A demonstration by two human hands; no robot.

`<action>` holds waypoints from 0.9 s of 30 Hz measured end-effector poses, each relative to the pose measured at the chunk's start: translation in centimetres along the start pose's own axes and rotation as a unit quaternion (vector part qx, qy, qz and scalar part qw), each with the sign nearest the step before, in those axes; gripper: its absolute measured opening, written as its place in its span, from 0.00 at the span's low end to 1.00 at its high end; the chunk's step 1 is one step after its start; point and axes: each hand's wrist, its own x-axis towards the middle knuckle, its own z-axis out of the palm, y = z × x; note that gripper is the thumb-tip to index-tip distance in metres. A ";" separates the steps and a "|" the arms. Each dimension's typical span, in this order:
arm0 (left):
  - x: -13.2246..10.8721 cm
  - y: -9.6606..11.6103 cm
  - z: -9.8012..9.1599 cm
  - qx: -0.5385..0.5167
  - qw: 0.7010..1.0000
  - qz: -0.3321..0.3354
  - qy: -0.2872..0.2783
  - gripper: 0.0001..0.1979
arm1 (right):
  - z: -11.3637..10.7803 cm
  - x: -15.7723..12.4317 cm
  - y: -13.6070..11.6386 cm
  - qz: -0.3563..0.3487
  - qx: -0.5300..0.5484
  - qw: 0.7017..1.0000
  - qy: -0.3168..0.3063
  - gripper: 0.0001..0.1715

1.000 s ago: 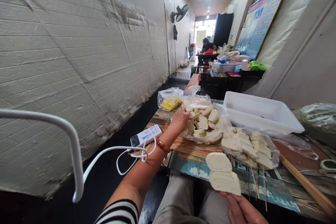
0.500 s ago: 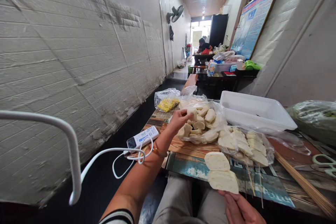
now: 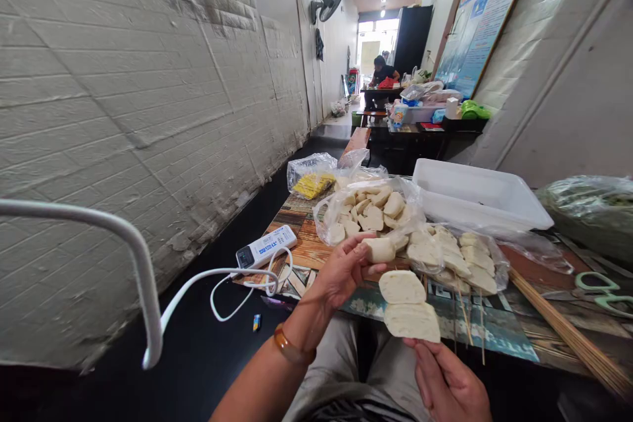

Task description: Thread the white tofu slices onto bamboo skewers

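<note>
A desk (image 3: pixel 304 227) with a wood-plank and teal patterned top carries a long, shallow, white plastic tub (image 3: pixel 459 186) at far right. Left of the tub lies a clear plastic bag (image 3: pixel 414 201) of pale, doughy-looking pieces; nearer right are stacked pale slices on thin wooden sticks (image 3: pixel 448 254). Over the near edge, the right hand (image 3: pixel 452 382) pinches the lower end of two flat, pale oval slices (image 3: pixel 409 308) set end to end; whether a stick runs through them cannot be told. The left hand (image 3: pixel 341 271) grips a thick, pale, rounded piece (image 3: pixel 380 250) between thumb and fingers, just beyond the slices.

The pieces look soft, so a light grip, with the lower end held steady and the pieces kept in line, should avoid tearing.

The blue wall board (image 3: pixel 484 23) and white oblong device (image 3: pixel 270 245) bear print too small to read.
</note>
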 end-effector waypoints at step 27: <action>-1.4 -1.4 0.0 0.060 0.997 -0.038 -0.017 0.27 | -0.7 0.3 0.0 0.009 0.010 1.000 -0.001 0.28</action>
